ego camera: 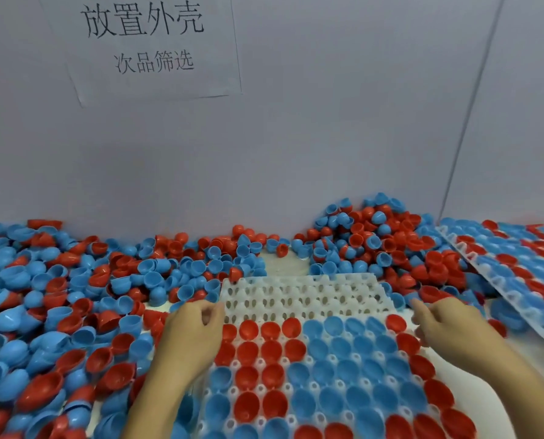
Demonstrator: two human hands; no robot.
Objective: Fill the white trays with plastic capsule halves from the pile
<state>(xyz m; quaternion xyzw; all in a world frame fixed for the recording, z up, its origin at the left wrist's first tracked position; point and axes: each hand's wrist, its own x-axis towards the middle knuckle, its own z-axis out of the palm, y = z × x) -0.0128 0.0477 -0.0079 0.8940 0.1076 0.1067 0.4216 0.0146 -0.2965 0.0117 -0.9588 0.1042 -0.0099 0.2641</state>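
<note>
Three far rows of the white tray [299, 291] sit bare; left hand [191, 331] curled, right hand [448, 327] relaxed.

Paper sheet [150, 49] on grey wall [327, 122], at 11 o'clock of view, slightly tilted. Two lines of dark handwritten Chinese characters. Upper line, large: 放置外壳. Lower line, smaller, centred under it: 次品筛选. No other readable text, numbers or brands on trays, capsule halves or elsewhere.
</note>
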